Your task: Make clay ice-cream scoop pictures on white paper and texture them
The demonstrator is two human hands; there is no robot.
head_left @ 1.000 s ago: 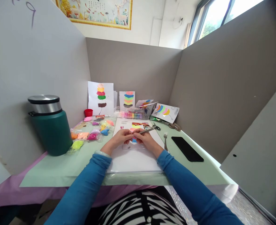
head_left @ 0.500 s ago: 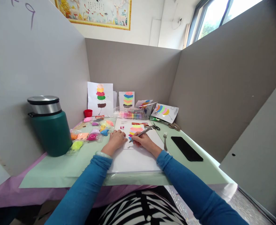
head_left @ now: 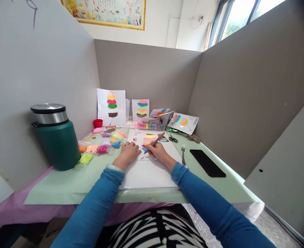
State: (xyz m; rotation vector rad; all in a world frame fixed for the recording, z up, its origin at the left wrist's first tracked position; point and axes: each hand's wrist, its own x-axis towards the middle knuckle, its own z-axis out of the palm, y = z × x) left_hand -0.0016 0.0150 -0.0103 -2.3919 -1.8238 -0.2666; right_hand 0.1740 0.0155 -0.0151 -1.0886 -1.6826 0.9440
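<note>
In my right hand (head_left: pixel 160 151) is a slim grey pen (head_left: pixel 157 139), gripped near its lower end and slanting up to the right. Its tip is at the lower part of a small white card (head_left: pixel 141 156) painted with wavy bands of yellow, pink, magenta and blue. My left hand (head_left: pixel 128 151) lies flat at the card's left edge, fingers stretched out and holding nothing. Under the card is a large white sheet (head_left: pixel 149 175). My right hand covers part of the card's right side.
A green flask (head_left: pixel 56 144) stands at left, beside bagged coloured clay (head_left: pixel 102 149) and a red cup (head_left: pixel 98 123). Painted cards (head_left: pixel 184 123) lean at the back around a clear paint case (head_left: pixel 148 124). Scissors (head_left: pixel 173 138), a fork (head_left: pixel 183 155) and a black phone (head_left: pixel 207 163) lie at right.
The pen stands steeper, and its tip has shifted slightly up the card. My right hand has moved a little away from me. My left hand stays in place.
</note>
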